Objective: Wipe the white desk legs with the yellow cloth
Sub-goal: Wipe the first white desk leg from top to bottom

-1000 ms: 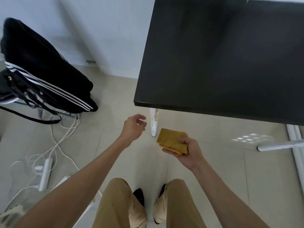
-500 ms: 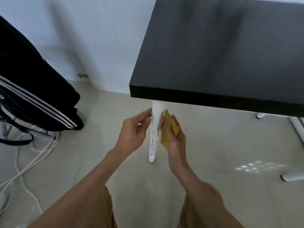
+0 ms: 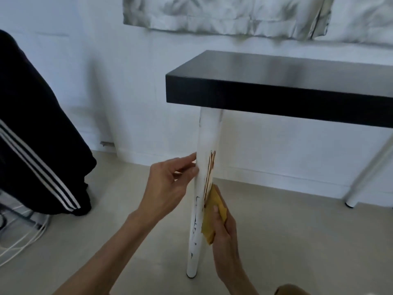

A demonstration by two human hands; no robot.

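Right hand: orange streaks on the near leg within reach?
Probably yes. The right hand holds the yellow cloth against the leg at the lower end of the orange streaks; nothing blocks the way up, and the left hand touches the opposite side.

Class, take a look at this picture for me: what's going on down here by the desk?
A person is wiping the near white leg of the desk. The right hand presses a folded yellow cloth against the leg's right side, low down. The left hand touches the leg's left side with straight fingers, likely steadying it. Orange streaks and dark marks show on the leg above and beside the cloth.
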